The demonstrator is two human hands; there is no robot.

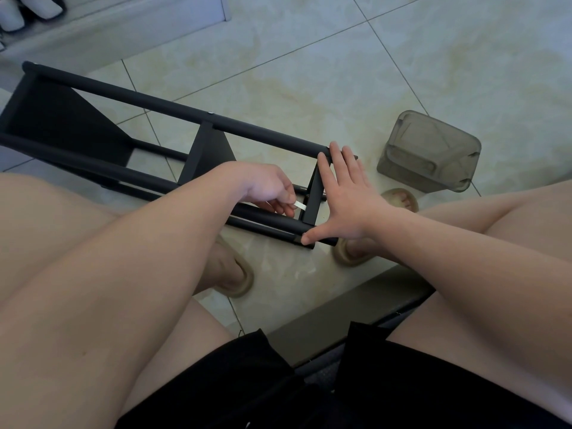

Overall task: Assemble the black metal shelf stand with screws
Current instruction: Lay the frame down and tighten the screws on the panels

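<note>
The black metal shelf stand (173, 108) lies on its side on the tiled floor, its long tubes running from upper left to lower right, with triangular shelves between them. My left hand (266, 188) pinches a small silver hex key (299, 205) whose tip points at the inside of the end shelf plate (314, 196). My right hand (346, 193) is spread flat over that end, fingers on the upper tube and shelf edge, thumb pressed on the lower tube's end. Any screw at the key's tip is too small to make out.
A translucent grey plastic container (430, 151) lies tipped on the floor to the right of the stand. My feet in beige slippers (238, 280) rest below the stand's end. A white cabinet edge (117, 23) runs along the upper left.
</note>
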